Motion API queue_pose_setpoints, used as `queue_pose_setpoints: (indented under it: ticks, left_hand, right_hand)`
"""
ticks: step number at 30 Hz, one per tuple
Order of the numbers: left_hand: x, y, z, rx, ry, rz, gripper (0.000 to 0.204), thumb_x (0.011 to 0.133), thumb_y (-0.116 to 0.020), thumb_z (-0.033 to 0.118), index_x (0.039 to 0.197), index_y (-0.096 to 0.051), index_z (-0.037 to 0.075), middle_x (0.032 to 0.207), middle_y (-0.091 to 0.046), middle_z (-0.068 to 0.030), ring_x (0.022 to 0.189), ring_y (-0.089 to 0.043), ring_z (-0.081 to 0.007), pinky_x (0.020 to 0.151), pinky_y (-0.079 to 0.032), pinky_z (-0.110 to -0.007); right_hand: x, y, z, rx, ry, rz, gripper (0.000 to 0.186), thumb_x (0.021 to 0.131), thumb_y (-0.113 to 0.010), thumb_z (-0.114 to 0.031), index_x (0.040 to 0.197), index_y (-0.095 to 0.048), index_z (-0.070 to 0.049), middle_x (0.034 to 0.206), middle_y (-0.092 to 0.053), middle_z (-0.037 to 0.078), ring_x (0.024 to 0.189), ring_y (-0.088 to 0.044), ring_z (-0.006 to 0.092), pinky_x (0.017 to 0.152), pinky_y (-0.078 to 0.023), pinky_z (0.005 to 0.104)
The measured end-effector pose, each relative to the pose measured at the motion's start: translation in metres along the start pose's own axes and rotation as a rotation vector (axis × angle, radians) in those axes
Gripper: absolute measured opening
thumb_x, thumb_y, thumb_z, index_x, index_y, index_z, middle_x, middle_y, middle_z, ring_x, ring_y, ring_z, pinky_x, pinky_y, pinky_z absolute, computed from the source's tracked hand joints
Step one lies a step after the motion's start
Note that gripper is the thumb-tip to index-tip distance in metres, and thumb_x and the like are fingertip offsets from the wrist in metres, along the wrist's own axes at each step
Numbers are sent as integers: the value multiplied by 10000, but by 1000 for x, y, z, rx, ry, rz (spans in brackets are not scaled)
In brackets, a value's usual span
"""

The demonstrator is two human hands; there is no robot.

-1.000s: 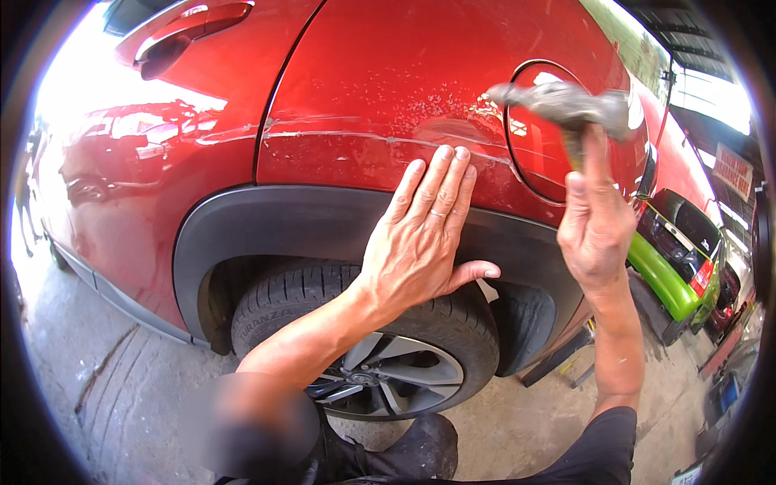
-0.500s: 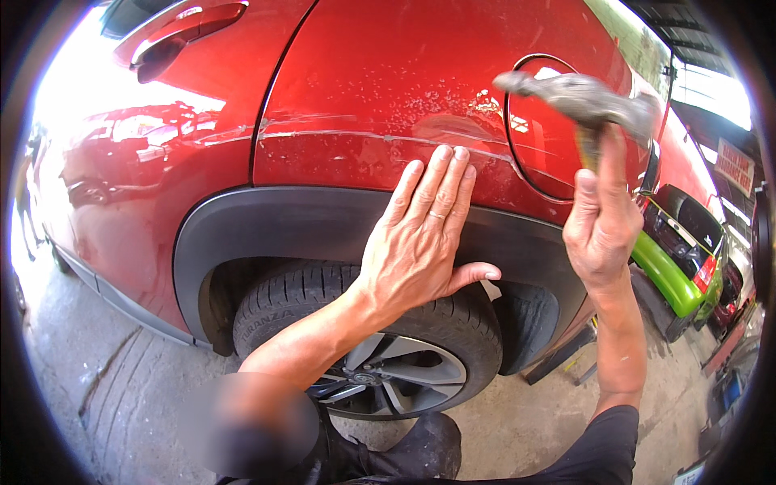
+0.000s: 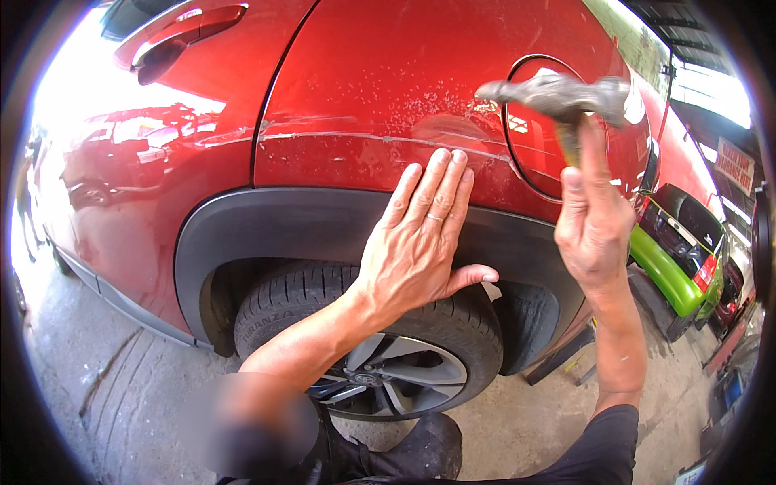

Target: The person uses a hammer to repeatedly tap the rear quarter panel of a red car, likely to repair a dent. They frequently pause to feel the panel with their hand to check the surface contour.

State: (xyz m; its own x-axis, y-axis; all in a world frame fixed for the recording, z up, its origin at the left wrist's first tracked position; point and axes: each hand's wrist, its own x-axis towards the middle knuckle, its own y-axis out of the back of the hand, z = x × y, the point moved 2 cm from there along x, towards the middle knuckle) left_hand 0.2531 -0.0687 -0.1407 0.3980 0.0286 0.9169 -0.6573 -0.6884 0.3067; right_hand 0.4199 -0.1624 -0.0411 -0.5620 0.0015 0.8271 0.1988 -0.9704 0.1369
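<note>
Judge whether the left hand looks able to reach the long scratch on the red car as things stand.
Probably yes: the left hand is open, its fingers just below the scratch, with nothing visible between. The hammer in the right hand is off to the right, apparently clear of that short path.

A gray hammer (image 3: 558, 95), blurred, hangs at right, head crosswise, before a red car panel (image 3: 347, 97) scratched left to right.

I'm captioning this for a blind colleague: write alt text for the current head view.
A person's right hand holds a motion-blurred hammer before the scratched side of a red car, while the left hand lies open, palm down, over its dark wheel-arch trim. Below is a wheel; at the right, a green car.
</note>
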Motion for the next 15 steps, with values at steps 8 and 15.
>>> queue_pose_setpoints:
  ticks: [8, 15]
  left_hand:
    - [-1, -1, -1, -12, 2, -1, 1118, 835, -404, 824, 1438, -405, -118, 1565, -315, -276, 1499, -235, -386, 1233, -141, -497]
    - [-1, 0, 0, 3, 1, -19, 1131, 827, -400, 833, 1447, -395, -113, 1569, -308, -275, 1502, -228, -386, 1233, -138, -495]
  right_hand:
    - [-4, 4, -2, 50, -58, 11, 485, 947, -589, 12, 1425, -520, -37, 1320, -631, 199, 806, -708, 274, 688, -584, 338]
    - [-9, -2, -2, 23, 6, 12, 530, 921, -636, -2, 1435, -524, -70, 1146, -697, 184, 818, -712, 317, 654, -576, 383]
